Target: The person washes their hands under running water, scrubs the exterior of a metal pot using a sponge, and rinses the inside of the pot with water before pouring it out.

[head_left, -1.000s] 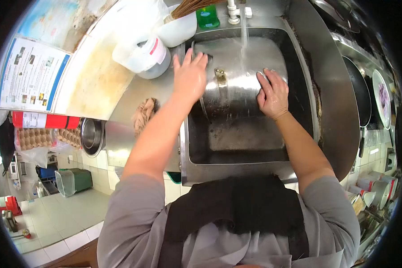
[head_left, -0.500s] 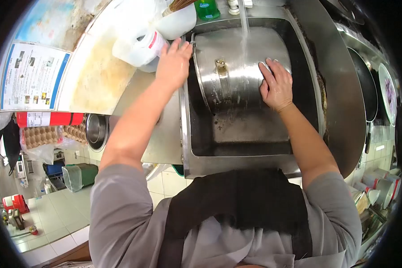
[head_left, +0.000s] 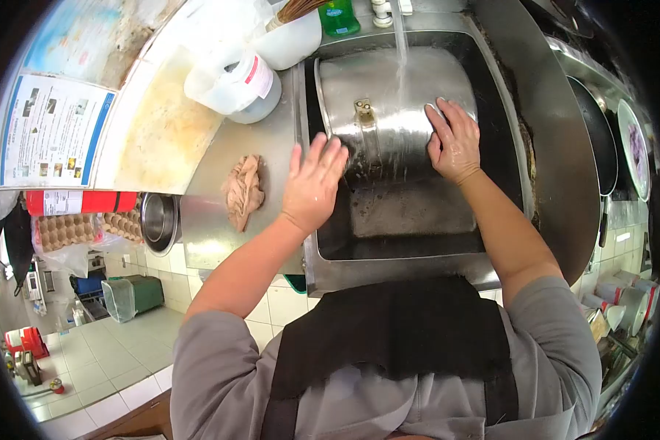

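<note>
A large metal pot (head_left: 396,81) lies on its side in the sink (head_left: 411,268), its rim toward the left and a riveted handle on its wall. Water from the tap (head_left: 383,13) runs onto it. My right hand (head_left: 455,141) rests on the pot's right part with fingers bent over the metal. My left hand (head_left: 314,183) is at the sink's left edge, beside the pot's rim, fingers spread and holding nothing; whether it touches the rim I cannot tell. A crumpled brown cloth (head_left: 243,192) lies on the steel counter left of that hand.
White plastic tubs (head_left: 253,95) and a green soap bottle (head_left: 339,16) stand behind the sink's left corner, with a broom-like brush (head_left: 297,10) in one tub. Metal bowls (head_left: 159,220) sit at the left. A black pan (head_left: 592,136) and a plate (head_left: 633,150) are at the right.
My left hand has come down from the pot's upper left rim toward me, uncovering the cloth. The view has shifted a little. My right hand has stayed on the pot.
</note>
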A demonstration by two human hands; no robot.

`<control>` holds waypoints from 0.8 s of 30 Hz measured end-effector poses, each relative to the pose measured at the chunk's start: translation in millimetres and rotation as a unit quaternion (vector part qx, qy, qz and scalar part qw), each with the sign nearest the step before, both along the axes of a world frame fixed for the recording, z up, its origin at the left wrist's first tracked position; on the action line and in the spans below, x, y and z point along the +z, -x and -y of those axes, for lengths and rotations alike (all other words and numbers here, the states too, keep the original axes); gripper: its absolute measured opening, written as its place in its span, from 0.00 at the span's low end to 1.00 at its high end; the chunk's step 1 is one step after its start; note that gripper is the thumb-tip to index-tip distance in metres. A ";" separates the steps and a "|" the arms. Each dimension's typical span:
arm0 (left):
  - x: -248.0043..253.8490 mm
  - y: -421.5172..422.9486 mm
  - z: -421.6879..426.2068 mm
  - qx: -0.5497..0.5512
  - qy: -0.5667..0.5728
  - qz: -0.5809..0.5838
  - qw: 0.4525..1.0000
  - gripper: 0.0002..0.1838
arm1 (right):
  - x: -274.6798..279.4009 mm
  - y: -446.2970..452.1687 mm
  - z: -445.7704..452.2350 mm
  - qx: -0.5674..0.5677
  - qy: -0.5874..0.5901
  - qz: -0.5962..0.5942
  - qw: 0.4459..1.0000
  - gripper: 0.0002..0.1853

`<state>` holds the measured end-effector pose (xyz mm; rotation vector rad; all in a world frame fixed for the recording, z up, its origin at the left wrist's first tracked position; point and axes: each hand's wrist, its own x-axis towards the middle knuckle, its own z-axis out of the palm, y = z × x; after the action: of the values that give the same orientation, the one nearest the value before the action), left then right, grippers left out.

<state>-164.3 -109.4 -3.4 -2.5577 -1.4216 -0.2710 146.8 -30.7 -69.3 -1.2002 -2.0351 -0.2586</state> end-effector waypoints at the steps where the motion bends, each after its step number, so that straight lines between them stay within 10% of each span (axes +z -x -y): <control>1: 8.2 -4.5 -9.3 0.005 -0.014 0.004 1.000 0.28 | 0.3 -0.6 1.9 -0.002 0.000 0.002 1.000 0.35; 8: -11.8 -19.9 -48.8 0.032 -0.007 0.004 0.999 0.30 | 30.8 3.4 -63.3 -0.029 0.062 -0.133 0.989 0.12; 10: -12.0 -23.2 -46.5 0.041 0.000 0.020 0.999 0.31 | 63.0 11.2 -109.7 -0.038 0.269 -0.348 0.897 0.15; 16: -6.5 -25.4 -45.6 0.062 0.036 0.024 0.997 0.28 | 78.6 20.5 -239.8 -0.078 0.448 -0.450 0.769 0.36; 24: -6.8 -23.4 -47.7 0.061 0.038 0.092 0.993 0.30 | 31.6 29.3 -310.7 0.069 0.478 -0.570 0.665 0.21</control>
<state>-140.9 -61.7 -10.2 -2.5493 -1.6763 -0.4507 117.6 280.0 -37.7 -1.2004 -0.9656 1.4725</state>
